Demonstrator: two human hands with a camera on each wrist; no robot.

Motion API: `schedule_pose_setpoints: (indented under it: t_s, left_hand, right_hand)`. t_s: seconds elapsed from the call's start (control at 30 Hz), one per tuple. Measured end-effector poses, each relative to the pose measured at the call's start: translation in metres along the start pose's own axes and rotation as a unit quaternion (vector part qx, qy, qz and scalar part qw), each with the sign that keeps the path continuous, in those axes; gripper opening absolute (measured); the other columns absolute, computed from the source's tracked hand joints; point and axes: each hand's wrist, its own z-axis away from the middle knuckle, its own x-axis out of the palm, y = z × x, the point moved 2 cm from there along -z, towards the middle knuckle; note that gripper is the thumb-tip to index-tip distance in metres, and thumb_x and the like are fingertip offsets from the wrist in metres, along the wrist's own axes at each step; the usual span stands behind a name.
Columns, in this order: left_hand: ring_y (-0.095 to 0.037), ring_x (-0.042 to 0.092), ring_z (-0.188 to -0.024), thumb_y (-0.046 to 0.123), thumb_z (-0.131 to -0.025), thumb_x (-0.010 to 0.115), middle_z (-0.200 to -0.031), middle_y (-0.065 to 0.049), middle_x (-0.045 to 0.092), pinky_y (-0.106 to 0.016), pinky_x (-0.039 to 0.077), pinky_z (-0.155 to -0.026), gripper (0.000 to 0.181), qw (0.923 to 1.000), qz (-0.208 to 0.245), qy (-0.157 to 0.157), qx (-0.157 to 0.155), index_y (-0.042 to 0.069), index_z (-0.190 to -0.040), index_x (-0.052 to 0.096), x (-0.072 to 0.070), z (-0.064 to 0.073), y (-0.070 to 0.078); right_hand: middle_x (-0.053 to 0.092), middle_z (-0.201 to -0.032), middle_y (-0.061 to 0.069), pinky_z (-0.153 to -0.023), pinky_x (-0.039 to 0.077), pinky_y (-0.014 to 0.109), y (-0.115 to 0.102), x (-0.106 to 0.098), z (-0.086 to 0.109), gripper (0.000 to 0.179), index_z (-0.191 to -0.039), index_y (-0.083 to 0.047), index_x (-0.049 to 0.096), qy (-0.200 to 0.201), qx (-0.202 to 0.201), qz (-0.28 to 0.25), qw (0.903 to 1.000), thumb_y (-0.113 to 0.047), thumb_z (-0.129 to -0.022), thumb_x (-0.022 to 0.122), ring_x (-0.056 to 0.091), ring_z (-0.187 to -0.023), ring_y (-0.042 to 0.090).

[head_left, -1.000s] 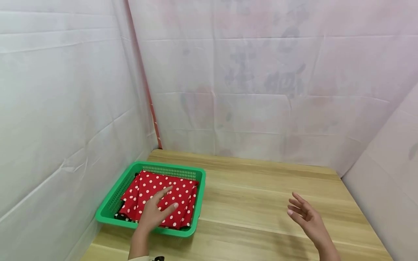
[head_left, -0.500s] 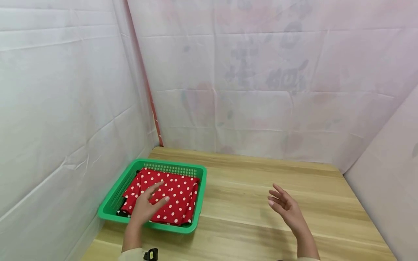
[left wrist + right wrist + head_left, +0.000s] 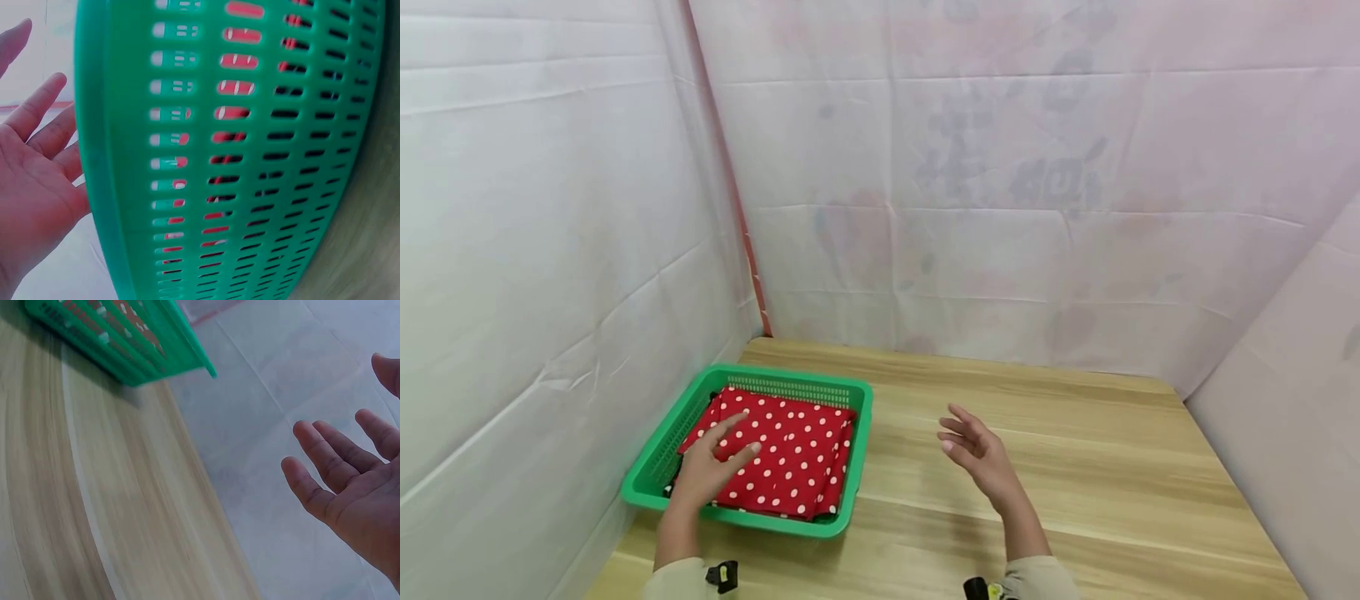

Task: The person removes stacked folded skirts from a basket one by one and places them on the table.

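Over on the tabletop (image 3: 1075, 467), left side | red dotted cloth (image 3: 790, 450) inside green basket (image 3: 861, 442) | left hand (image 3: 703, 471) near it, right hand (image 3: 988, 462) outside; fingers spread, empty | 1-sided grip could, I'd say, unfold it

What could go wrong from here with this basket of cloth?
The red dotted cloth looks layered at its right edge, so lifting the top may drag what lies beneath. The left hand may bump the green basket, with the wall sheet close beside. The right hand is apart from the basket; a one-handed pull might skew the cloth.
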Motion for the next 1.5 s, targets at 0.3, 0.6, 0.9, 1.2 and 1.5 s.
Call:
schedule_pose_setpoints:
  t_s: [0.3,0.6,0.9,1.2,1.5]
  left_hand:
    - [-0.042,0.036,-0.12,0.035,-0.081,0.071,-0.136,-0.023,0.038,-0.052,0.047,-0.082,0.07,0.9998,-0.006,-0.002,-0.018,0.011,-0.139,0.041,-0.012,-0.01,-0.01]
    - [-0.042,0.031,-0.12,0.038,-0.083,0.068,-0.14,-0.024,0.031,-0.053,0.047,-0.081,0.073,0.9983,-0.027,-0.011,-0.05,0.009,-0.142,0.035,-0.022,-0.014,-0.028]
    - [-0.044,0.029,-0.122,0.04,-0.084,0.066,-0.14,-0.026,0.029,-0.057,0.044,-0.085,0.077,0.9977,-0.03,-0.024,-0.056,0.004,-0.143,0.032,-0.032,-0.022,-0.041]
    - [-0.045,0.033,-0.118,0.036,-0.083,0.068,-0.135,-0.028,0.032,-0.056,0.045,-0.083,0.08,0.9957,-0.03,-0.035,-0.081,-0.001,-0.142,0.029,-0.038,-0.027,-0.051]
    - [-0.046,0.032,-0.115,0.042,-0.083,0.066,-0.134,-0.032,0.029,-0.056,0.045,-0.083,0.084,0.9893,-0.046,-0.064,-0.123,-0.004,-0.141,0.027,-0.035,-0.028,-0.068]
  right_hand:
    - [0.041,-0.133,0.026,-0.088,0.047,0.035,-0.008,0.046,-0.027,0.059,-0.142,-0.001,0.032,-0.104,0.025,0.022,0.9941,-0.009,-0.091,0.06,0.043,-0.118,0.043]
    - [0.034,-0.138,0.029,-0.092,0.043,0.044,-0.009,0.079,-0.049,0.059,-0.144,-0.001,0.027,-0.195,0.076,-0.01,0.9778,-0.012,-0.094,0.055,0.042,-0.121,0.041]
    - [0.048,-0.124,0.021,-0.091,0.042,0.05,-0.003,0.112,-0.063,0.055,-0.139,0.003,0.034,-0.178,0.156,-0.063,0.9695,-0.015,-0.093,0.057,0.052,-0.111,0.029]
    - [0.047,-0.118,0.015,-0.092,0.038,0.056,-0.01,0.153,-0.07,0.058,-0.136,0.004,0.036,-0.126,0.244,-0.032,0.961,-0.011,-0.086,0.062,0.048,-0.11,0.034]
    - [0.039,-0.128,0.023,-0.092,0.036,0.059,-0.002,0.187,-0.063,0.076,-0.141,0.009,0.023,-0.066,0.275,-0.011,0.9592,-0.011,-0.082,0.067,0.04,-0.114,0.038]
